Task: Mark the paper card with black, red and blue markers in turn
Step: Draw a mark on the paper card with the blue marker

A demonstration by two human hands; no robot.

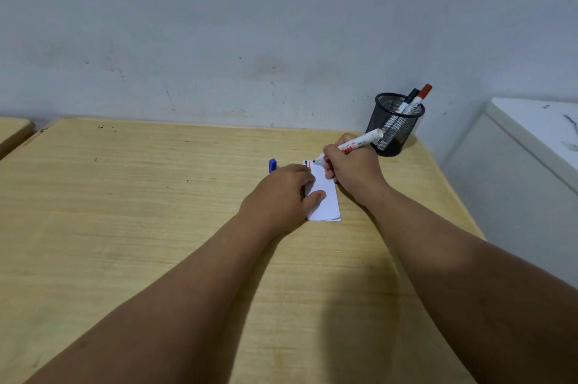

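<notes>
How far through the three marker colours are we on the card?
Done: a dark stroke and a red stroke show at the far edge of the white paper card, and the black-capped and red-capped markers stand in the black mesh pen cup. In hand: the right hand holds an uncapped white marker, tip at the card; a blue cap lies beside the left hand, which pins the card. Left: finish, recap, return.

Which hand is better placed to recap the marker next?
Left, probably: the left hand lies beside the blue plastic cap, while the right hand grips the white marker.
</notes>
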